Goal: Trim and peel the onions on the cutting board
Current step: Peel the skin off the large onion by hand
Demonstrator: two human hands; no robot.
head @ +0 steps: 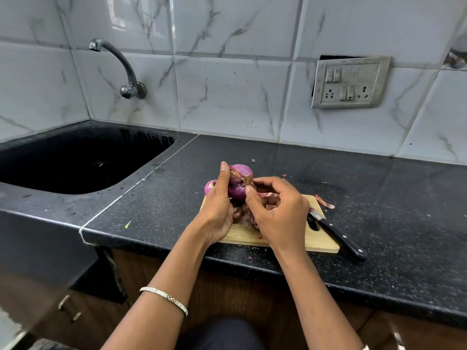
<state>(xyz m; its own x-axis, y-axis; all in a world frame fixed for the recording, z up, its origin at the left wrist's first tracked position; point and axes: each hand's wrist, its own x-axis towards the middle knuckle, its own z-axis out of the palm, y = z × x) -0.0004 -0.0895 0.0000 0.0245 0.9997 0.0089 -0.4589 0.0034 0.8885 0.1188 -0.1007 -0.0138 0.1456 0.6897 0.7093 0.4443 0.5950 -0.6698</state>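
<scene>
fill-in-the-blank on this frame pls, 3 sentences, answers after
1. The left hand holds a purple ____ above the cutting board.
2. The knife lies along the board's ____ edge, in neither hand.
3. The right hand picks at the onion's ____ end with its fingertips.

Missing words: onion; right; root
</scene>
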